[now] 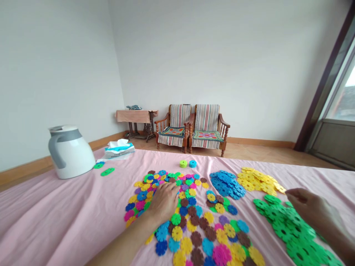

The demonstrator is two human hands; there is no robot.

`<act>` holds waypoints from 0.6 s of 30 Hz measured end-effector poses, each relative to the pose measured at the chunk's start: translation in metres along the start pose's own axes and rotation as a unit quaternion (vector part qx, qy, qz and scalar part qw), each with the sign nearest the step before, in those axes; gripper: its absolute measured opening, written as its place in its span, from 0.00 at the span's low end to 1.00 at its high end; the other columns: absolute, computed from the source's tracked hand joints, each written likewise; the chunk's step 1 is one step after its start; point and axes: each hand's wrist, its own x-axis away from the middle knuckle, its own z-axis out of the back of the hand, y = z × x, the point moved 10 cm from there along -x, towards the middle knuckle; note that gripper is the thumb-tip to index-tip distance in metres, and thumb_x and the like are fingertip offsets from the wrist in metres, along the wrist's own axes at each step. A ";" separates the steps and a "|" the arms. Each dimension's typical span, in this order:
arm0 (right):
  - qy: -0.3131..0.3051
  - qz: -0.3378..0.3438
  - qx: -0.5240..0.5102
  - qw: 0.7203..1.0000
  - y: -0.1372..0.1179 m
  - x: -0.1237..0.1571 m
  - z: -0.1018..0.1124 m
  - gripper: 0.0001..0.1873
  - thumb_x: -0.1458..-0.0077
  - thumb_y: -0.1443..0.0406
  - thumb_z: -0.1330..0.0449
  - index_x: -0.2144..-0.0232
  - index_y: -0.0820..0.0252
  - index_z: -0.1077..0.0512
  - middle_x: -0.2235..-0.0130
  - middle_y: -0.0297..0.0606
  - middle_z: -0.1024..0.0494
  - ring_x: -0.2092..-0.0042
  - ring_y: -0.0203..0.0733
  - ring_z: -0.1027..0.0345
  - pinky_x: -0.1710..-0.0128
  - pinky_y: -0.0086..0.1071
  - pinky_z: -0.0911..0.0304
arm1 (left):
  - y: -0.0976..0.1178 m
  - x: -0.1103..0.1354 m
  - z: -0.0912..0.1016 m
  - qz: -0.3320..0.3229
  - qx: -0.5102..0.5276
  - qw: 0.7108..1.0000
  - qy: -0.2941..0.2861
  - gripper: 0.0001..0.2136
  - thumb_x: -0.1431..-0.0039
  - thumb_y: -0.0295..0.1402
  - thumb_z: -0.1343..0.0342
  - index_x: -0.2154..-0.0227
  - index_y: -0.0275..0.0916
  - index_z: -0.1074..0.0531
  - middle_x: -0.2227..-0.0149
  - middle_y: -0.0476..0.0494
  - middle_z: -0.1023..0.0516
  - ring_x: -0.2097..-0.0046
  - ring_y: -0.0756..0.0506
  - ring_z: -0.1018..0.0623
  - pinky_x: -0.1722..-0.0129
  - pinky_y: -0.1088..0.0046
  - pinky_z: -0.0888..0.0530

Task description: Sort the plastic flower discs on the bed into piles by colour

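A wide heap of mixed plastic snowflake discs (194, 218) in many colours lies on the pink cloth (69, 221). My left hand (164, 202) rests palm down on the heap's left part, fingers stretched flat over the discs. My right hand (310, 208) hovers over the pile of green discs (291, 229) at the right, fingers curled together in a pinch; what they hold is hidden. A blue pile (227, 183) and a yellow pile (259, 180) lie behind the green one.
A white kettle (70, 150) stands at the far left, with a tissue pack (119, 149) and a few green discs (107, 171) beside it. Two small stacks, green (183, 163) and blue (192, 163), sit behind the heap. Two wooden chairs (191, 127) stand by the wall.
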 end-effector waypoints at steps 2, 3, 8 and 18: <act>0.003 0.029 0.028 0.999 -0.047 0.008 -0.011 0.08 0.53 0.57 0.49 0.78 0.46 0.31 0.74 0.39 0.22 0.72 0.56 0.28 0.75 0.44 0.40 | 0.000 0.000 0.000 0.002 0.000 1.000 0.001 0.15 0.42 0.26 0.53 0.54 0.40 0.28 0.52 0.42 0.26 0.50 0.42 0.29 0.47 0.59 0.36; -0.017 0.046 0.022 0.999 -0.071 0.013 -0.023 0.10 0.52 0.57 0.50 0.77 0.47 0.30 0.72 0.39 0.21 0.70 0.55 0.27 0.72 0.44 0.38 | 0.000 0.000 -0.001 0.004 0.001 1.000 0.001 0.15 0.42 0.26 0.53 0.54 0.40 0.28 0.52 0.43 0.26 0.50 0.42 0.29 0.47 0.59 0.36; -0.170 0.138 -0.012 0.976 -0.173 0.053 -0.103 0.11 0.49 0.61 0.49 0.72 0.54 0.27 0.70 0.35 0.22 0.69 0.42 0.28 0.69 0.32 0.36 | 0.000 0.000 -0.001 0.009 0.006 1.000 -0.002 0.15 0.42 0.27 0.53 0.55 0.40 0.28 0.52 0.42 0.26 0.49 0.42 0.29 0.46 0.59 0.37; -0.251 0.176 0.040 0.951 -0.264 0.080 -0.197 0.11 0.52 0.63 0.43 0.65 0.61 0.27 0.60 0.47 0.25 0.53 0.51 0.35 0.52 0.39 0.43 | 0.001 0.001 0.002 0.003 0.024 1.000 -0.001 0.16 0.43 0.25 0.53 0.53 0.41 0.29 0.52 0.42 0.25 0.49 0.42 0.29 0.48 0.60 0.36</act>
